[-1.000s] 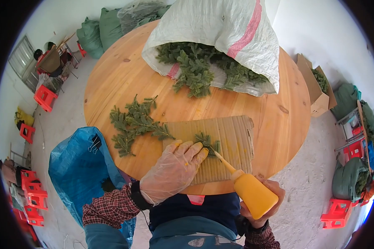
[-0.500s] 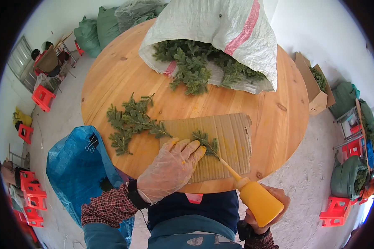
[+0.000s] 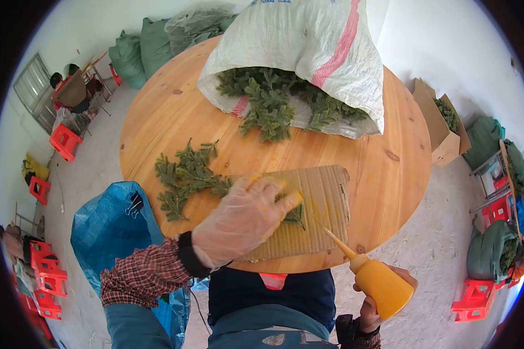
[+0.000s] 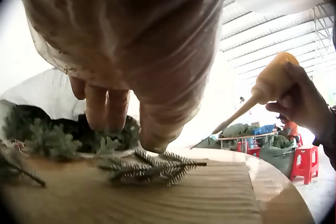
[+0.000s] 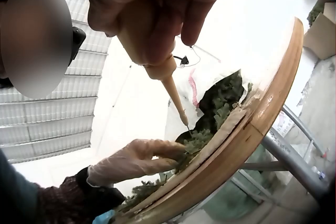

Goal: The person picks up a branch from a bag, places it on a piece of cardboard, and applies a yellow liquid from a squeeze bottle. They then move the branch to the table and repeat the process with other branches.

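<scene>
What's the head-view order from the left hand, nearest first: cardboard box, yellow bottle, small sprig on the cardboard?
1. Small sprig: partly hidden by the left hand.
2. Yellow bottle: to the right, in the right hand.
3. Cardboard box: far right, beyond the table.

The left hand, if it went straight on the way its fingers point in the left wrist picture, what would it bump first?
Probably the little green sprig, lying on the cardboard just below the left hand. I can't tell for sure whether they touch.
</scene>
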